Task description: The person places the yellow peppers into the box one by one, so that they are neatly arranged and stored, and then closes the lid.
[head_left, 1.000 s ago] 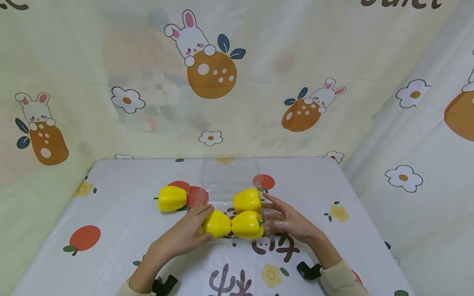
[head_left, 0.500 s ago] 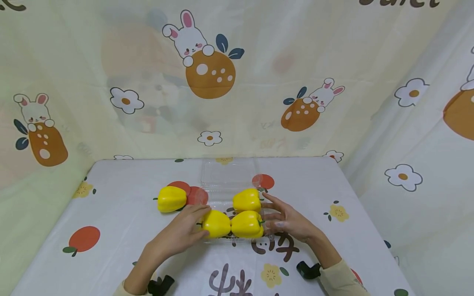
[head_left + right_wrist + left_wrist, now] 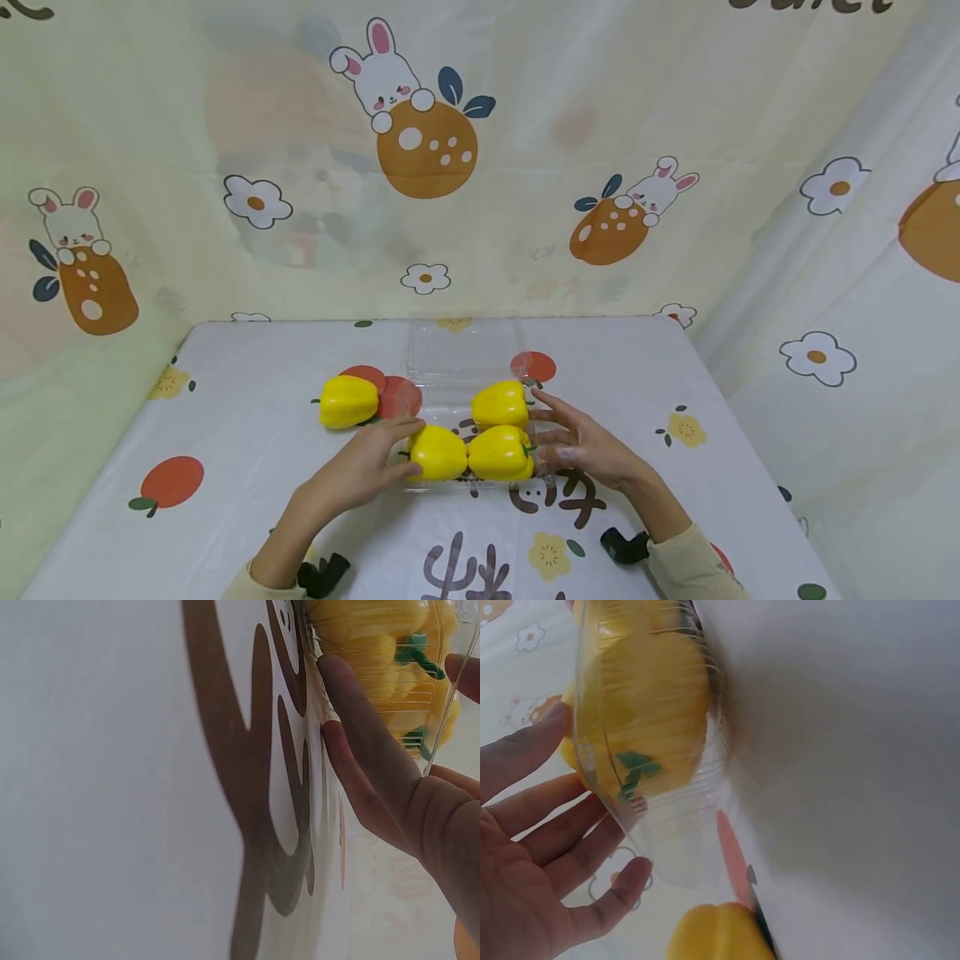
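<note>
A clear plastic clamshell box [image 3: 465,392] lies in mid-table, its lid [image 3: 465,348] folded back away from me. Inside are three yellow bell peppers: one front left [image 3: 438,454], one front right [image 3: 499,454], one back right [image 3: 498,406]. My left hand [image 3: 358,468] is at the box's left end, loosely spread fingers by the rim and the front-left pepper; in the left wrist view its fingertips meet the clear wall [image 3: 697,814]. My right hand [image 3: 588,448] rests its extended fingers along the right wall, seen touching it in the right wrist view.
Another yellow bell pepper [image 3: 348,402] lies on the table left of the box, beyond my left hand. The patterned white tablecloth [image 3: 247,467] covers the table, and printed curtains [image 3: 525,217] stand behind and at both sides.
My left hand has drawn slightly left, uncovering the stem of the front-left pepper. The right hand, box and peppers have stayed put.
</note>
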The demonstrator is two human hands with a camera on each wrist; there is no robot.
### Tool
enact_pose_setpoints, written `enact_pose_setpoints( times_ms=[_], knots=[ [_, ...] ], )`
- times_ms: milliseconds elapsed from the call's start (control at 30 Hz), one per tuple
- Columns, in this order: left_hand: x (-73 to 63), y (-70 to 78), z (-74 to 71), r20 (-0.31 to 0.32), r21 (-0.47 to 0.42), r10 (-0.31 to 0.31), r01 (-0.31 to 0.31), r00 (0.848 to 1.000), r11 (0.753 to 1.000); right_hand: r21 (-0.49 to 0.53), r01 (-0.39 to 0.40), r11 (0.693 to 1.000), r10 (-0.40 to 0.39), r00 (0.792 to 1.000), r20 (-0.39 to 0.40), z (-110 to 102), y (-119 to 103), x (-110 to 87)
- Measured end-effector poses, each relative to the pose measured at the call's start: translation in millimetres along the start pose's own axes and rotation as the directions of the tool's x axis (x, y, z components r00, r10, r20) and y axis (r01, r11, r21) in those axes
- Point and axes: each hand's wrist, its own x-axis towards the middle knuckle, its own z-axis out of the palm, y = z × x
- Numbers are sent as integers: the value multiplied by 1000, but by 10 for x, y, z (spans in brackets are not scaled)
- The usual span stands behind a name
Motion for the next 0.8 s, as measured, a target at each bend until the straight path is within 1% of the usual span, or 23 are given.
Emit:
enact_pose_setpoints(
  times_ms=[267,467,567,667,800],
  knots=[
    [-18,-30,-2,-2,1,2,-2,1000,1000,15,-6,1000,5,1000,8,-3,-4,1],
    [-42,-34,-7,-7,7,35,-35,999,999,10,7,1000,-7,1000,6,-7,-7,1],
    [-55,-47,-10,-7,-4,47,-47,999,999,9,10,1000,-10,1000,5,-9,-4,1],
    [-75,-70,-28,-24,-13,45,-45,999,999,7,10,1000,-10,1000,5,-11,5,2],
    [-102,-123,-83,-77,0,48,-48,996,999,6,14,1000,-14,1000,7,-14,21,6]
  ],
)
